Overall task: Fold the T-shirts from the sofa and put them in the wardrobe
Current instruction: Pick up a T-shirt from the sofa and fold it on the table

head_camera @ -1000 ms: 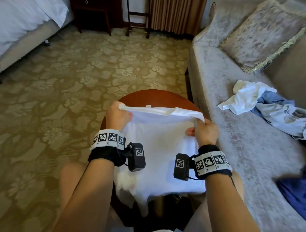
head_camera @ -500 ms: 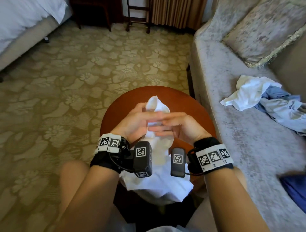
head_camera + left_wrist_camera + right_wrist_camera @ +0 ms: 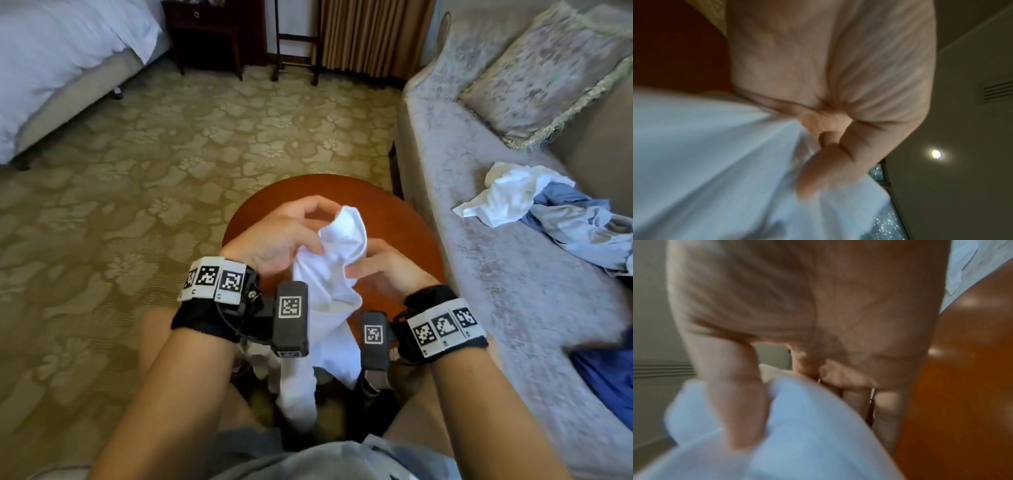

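Observation:
A white T-shirt (image 3: pixel 337 260) is bunched up between both hands above the round wooden table (image 3: pixel 394 219), its lower part hanging down between my knees. My left hand (image 3: pixel 284 236) pinches the cloth from the left; the left wrist view shows its fingers (image 3: pixel 818 164) curled into the white T-shirt (image 3: pixel 715 162). My right hand (image 3: pixel 383 267) grips it from the right, and the right wrist view shows its thumb (image 3: pixel 737 402) pressed into the white T-shirt (image 3: pixel 807 426). More crumpled shirts, one white (image 3: pixel 510 192) and one light blue (image 3: pixel 582 226), lie on the sofa (image 3: pixel 479 274).
The grey sofa runs along the right with a cushion (image 3: pixel 548 68) at its back and a dark blue cloth (image 3: pixel 609 380) near its front edge. A bed (image 3: pixel 51 61) stands at the far left, a dark nightstand (image 3: pixel 205 31) and a wooden rack (image 3: pixel 294 37) beyond patterned carpet (image 3: pixel 137 171).
The shirt was held spread wide by its top edge a second ago. Both hands have come together and gathered it into a narrow bunch above the table.

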The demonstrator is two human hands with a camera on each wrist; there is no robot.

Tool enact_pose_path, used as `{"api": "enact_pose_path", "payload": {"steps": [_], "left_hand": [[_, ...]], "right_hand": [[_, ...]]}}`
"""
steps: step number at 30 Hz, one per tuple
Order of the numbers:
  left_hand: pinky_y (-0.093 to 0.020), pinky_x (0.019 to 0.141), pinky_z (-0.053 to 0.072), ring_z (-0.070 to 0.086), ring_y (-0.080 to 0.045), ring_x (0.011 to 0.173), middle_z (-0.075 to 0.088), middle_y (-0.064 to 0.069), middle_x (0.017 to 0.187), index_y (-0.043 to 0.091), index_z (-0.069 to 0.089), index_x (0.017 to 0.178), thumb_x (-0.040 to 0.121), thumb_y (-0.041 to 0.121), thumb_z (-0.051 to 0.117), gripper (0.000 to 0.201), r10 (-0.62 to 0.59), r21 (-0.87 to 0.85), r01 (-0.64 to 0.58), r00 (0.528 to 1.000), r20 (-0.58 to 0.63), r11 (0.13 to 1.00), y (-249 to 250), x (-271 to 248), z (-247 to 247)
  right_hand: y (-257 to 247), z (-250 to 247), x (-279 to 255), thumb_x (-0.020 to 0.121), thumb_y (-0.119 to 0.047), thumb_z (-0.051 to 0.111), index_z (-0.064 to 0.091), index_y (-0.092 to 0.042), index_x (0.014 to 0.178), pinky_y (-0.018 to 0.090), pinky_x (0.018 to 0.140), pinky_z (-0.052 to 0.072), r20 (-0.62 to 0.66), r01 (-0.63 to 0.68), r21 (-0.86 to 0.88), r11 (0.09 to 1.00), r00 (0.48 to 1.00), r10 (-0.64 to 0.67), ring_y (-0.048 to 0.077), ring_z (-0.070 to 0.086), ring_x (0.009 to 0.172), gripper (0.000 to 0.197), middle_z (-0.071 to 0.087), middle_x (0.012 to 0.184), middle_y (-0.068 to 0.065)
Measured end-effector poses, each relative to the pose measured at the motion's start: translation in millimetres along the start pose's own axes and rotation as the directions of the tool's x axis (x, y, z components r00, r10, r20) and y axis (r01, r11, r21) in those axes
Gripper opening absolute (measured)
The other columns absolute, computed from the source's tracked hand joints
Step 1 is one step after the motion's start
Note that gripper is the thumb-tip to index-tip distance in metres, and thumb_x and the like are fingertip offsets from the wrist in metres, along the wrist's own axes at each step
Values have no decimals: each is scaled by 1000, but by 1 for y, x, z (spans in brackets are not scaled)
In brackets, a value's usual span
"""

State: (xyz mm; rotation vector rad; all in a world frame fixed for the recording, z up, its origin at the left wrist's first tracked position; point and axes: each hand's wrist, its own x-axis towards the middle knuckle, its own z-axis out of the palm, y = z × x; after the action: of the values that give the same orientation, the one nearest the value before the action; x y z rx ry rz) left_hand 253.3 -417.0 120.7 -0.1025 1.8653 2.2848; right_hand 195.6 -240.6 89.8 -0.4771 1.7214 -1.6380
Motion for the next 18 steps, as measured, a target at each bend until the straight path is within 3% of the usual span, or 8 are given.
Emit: {"api": "enact_pose_path", "payload": {"steps": [3, 4, 6, 8, 11, 14, 16, 18], "left_hand": [[-39, 85, 53, 64, -19, 103, 67, -6, 112, 21, 59, 116, 49, -3, 79, 73, -76, 287, 77, 997, -14, 955, -10, -22, -16], [-41, 86, 54, 64, -17, 102, 67, -5, 113, 20, 60, 115, 46, 10, 88, 74, -169, 504, 154, 985, -16, 850, -11, -29, -16], [-39, 68, 53, 61, -18, 77, 66, -10, 89, 11, 59, 94, 52, 31, 92, 57, -358, 832, 272, 929, -95, 484, -15, -38, -13], [-29, 52, 35, 51, -17, 57, 45, -2, 67, 11, 51, 78, 71, 28, 85, 39, -366, 879, 351, 902, -227, 322, -21, -44, -8], [-27, 54, 24, 41, -18, 51, 34, 0, 61, 17, 40, 62, 87, 21, 70, 39, -112, 805, 301, 952, -285, 511, -31, -45, -19], [-34, 65, 27, 38, -19, 69, 40, -5, 71, 13, 42, 70, 97, 20, 53, 30, 153, 669, 90, 943, -295, 738, -34, -47, -24], [-34, 66, 30, 39, -18, 71, 42, -6, 75, 8, 45, 79, 100, 19, 47, 24, 297, 630, -37, 903, -312, 776, -31, -48, -14], [-33, 67, 31, 41, -20, 72, 45, -9, 77, 6, 49, 87, 101, 19, 46, 19, 441, 665, -122, 832, -336, 737, -26, -49, -4]], "right_hand": [[9, -1, -16, 70, -7, 76, 70, 3, 102, 28, 71, 54, -204, 141, 48, 989, 970, -128, 19, 69, 87, 34, 73, 98, 14], [9, 0, -22, 73, -8, 75, 71, 1, 101, 28, 73, 54, -267, 197, 29, 980, 946, -182, 18, 68, 88, 30, 73, 98, 12], [8, 2, -30, 80, -5, 69, 73, -6, 95, 27, 72, 53, -372, 254, -6, 967, 897, -238, 13, 68, 84, 15, 74, 90, 4], [6, -1, -39, 82, -8, 68, 75, -15, 87, 30, 75, 54, -465, 267, -22, 964, 850, -246, 12, 69, 85, 11, 75, 88, 1], [3, -10, -55, 79, -19, 71, 76, -17, 85, 41, 83, 53, -592, 283, -28, 959, 768, -244, 20, 70, 94, 8, 75, 93, 5], [3, -14, -73, 80, -20, 75, 77, -14, 85, 51, 87, 53, -690, 352, 84, 932, 696, -200, 29, 68, 97, 9, 74, 97, 13], [2, -10, -85, 73, -28, 79, 77, -12, 89, 60, 91, 49, -709, 370, 110, 922, 680, -188, 33, 67, 98, 22, 71, 106, 23], [-1, -6, -97, 74, -32, 80, 77, -12, 88, 60, 91, 51, -724, 360, 104, 927, 667, -178, 34, 69, 98, 25, 73, 102, 19]]}}
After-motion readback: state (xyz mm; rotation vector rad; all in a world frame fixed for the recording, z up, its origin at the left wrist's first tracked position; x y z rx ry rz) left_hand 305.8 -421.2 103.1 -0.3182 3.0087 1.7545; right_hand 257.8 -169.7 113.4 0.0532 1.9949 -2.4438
